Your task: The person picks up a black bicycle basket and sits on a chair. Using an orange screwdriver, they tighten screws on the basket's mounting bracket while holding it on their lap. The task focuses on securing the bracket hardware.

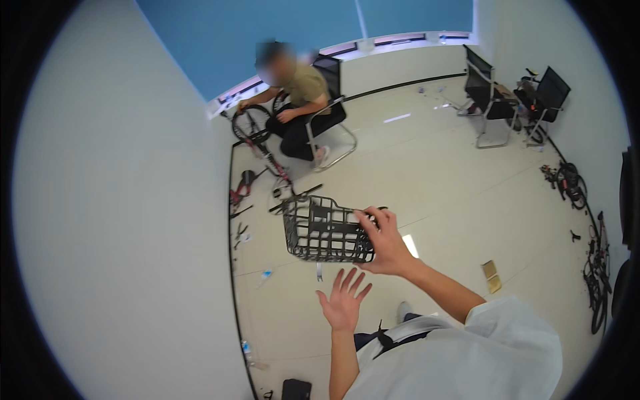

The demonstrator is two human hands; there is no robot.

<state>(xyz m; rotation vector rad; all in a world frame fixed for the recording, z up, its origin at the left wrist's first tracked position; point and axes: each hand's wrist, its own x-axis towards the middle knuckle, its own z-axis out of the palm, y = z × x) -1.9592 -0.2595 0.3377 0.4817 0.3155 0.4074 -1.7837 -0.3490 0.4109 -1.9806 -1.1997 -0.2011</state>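
A black wire bicycle basket (325,227) is held up in front of me, over the tiled floor. My right hand (385,243) grips its right side, thumb and fingers wrapped round the rim. Just below the basket, my left hand (344,300) is raised with its fingers spread and palm showing, apart from the basket and holding nothing. A small silvery piece (319,271) shows under the basket's lower edge; whether it is attached cannot be made out.
Ahead on the left, another person (300,87) sits on a black chair beside a partly dismantled bicycle (252,125). Two black chairs (487,93) stand at the far right. Bicycle parts (593,267) lie along the right wall. A yellowish flat box (491,276) and a plastic bottle (265,277) lie on the floor.
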